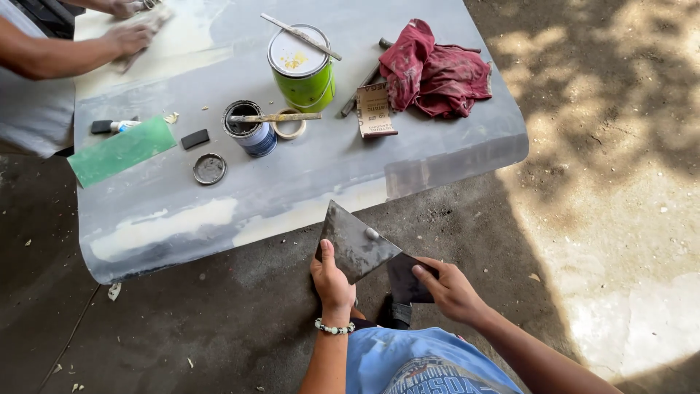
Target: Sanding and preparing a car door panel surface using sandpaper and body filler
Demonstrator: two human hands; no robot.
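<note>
Lower centre: left hand (332, 281) grips metal mixing plate (357, 244) by its edge | right hand (450, 292) pinches dark spreader (405, 279) | plate likely stiff, light, sharp-edged.

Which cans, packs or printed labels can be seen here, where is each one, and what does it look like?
Green can: back of the grey panel, round, white lid, stick across it.
Small can: left of the green can, open, blue-and-white label, stick across it.
Sandpaper sheet: beside the red rag, folded, brown, printed back.
Small tube: left end, white with a black cap.

Green can (306, 80), red rag (436, 69)
</note>
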